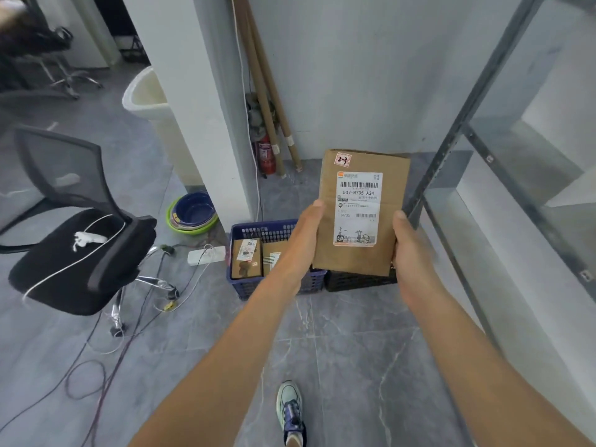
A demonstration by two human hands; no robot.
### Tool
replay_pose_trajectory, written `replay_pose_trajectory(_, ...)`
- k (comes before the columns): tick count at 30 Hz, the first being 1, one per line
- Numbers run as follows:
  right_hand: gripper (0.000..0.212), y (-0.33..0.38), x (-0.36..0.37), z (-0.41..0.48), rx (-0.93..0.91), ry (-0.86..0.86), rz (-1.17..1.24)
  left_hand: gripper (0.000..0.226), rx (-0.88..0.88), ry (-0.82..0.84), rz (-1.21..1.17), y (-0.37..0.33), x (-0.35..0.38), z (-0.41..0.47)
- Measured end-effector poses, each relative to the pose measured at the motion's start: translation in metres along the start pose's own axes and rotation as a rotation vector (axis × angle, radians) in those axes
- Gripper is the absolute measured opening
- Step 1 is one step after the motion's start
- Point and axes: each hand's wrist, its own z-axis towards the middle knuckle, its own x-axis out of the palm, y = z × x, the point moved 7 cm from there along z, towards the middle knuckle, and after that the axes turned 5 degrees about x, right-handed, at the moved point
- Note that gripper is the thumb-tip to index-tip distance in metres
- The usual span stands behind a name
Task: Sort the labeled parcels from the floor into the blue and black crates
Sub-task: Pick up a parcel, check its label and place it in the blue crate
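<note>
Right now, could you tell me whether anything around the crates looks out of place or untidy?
Yes: loose cables sprawl in tangled loops across the floor between the office chair and the blue crate, reaching a white power strip lying beside the crate. A white charger with its cord lies on the chair seat.

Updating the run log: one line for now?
left hand, right hand: holding parcel | blue crate: two parcels | black crate: mostly hidden

Brown parcel (329,250), white label (358,209) (black barcode (358,185)); blue crate (264,232), black crate (358,281), grey marbled floor (354,350).
</note>
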Motion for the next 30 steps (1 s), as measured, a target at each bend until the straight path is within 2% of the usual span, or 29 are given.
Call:
replay_pose_trajectory(6,0.037,-0.006,0.059,0.066,0.097,-0.002,-0.096,0.054,-0.073,-0.015,-0.014,0.006,-0.042,0.080)
replay_pose_trajectory(10,0.029,-0.007,0.085,0.108,0.091,0.003,-0.196,0.051,-0.144,-0.070,-0.044,0.023,-0.059,0.129)
replay_pose_trajectory(13,0.045,-0.019,0.097,0.149,0.125,0.024,-0.243,0.045,-0.220,-0.119,-0.054,0.037,-0.065,0.162)
replay_pose_trajectory(17,0.052,-0.042,0.106,0.210,0.208,0.055,-0.272,0.034,-0.299,-0.134,-0.078,0.055,-0.062,0.213)
replay_pose_trajectory(21,0.056,-0.065,0.111,0.279,0.325,0.067,-0.280,0.030,-0.377,-0.219,-0.055,0.082,-0.062,0.277)
replay_pose_trajectory(23,0.054,-0.076,0.114,0.313,0.353,0.087,-0.303,0.039,-0.445,-0.224,-0.051,0.099,-0.061,0.303)
replay_pose_trajectory(26,0.051,-0.096,0.122,0.360,0.396,0.109,-0.359,0.083,-0.518,-0.164,-0.013,0.138,-0.058,0.341)
replay_pose_trajectory(27,0.052,-0.106,0.125,0.374,0.414,0.107,-0.372,0.091,-0.550,-0.166,-0.007,0.152,-0.060,0.351)
replay_pose_trajectory(28,0.052,-0.116,0.127,0.386,0.429,0.106,-0.392,0.089,-0.583,-0.162,-0.012,0.164,-0.061,0.361)
replay_pose_trajectory(30,0.052,-0.140,0.134,0.412,0.454,0.117,-0.427,0.067,-0.603,-0.170,-0.053,0.179,-0.064,0.381)
